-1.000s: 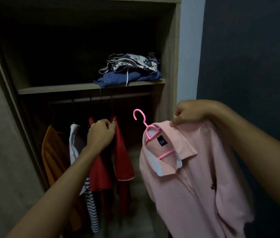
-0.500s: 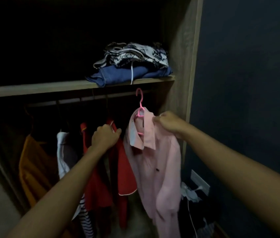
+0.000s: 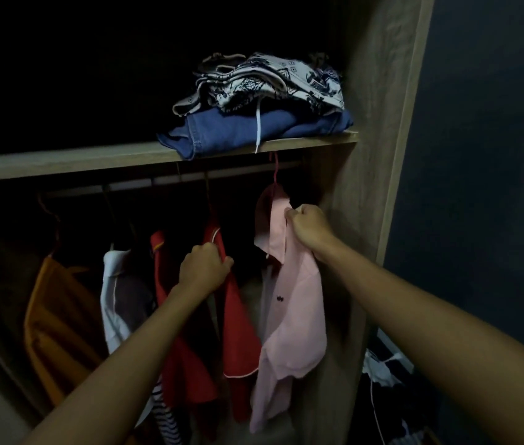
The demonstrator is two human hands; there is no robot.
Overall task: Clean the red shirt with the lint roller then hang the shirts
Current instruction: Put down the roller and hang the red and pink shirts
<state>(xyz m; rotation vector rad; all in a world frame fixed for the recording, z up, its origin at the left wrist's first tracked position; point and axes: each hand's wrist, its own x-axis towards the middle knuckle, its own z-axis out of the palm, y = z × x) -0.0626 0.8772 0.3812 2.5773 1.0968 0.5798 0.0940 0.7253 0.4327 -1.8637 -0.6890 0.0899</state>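
Observation:
The red shirt [image 3: 238,345] hangs from the wardrobe rail [image 3: 132,185], and my left hand [image 3: 204,268] grips its shoulder near the collar. Just to its right is the pink shirt [image 3: 292,316] on a pink hanger [image 3: 275,170], whose hook reaches up to the rail under the shelf. My right hand [image 3: 307,224] is closed on the pink shirt's collar. Whether the hook rests on the rail is hidden in the dark.
An orange garment [image 3: 58,316] and a white one [image 3: 113,303] hang left of the red shirt. Folded blue and patterned clothes [image 3: 260,104] sit on the shelf [image 3: 61,159] above. The wardrobe's side panel [image 3: 379,123] stands close on the right.
My right hand has carried the pink shirt up and into the wardrobe, so its hanger hook now reaches the rail. My left hand has stayed on the red shirt.

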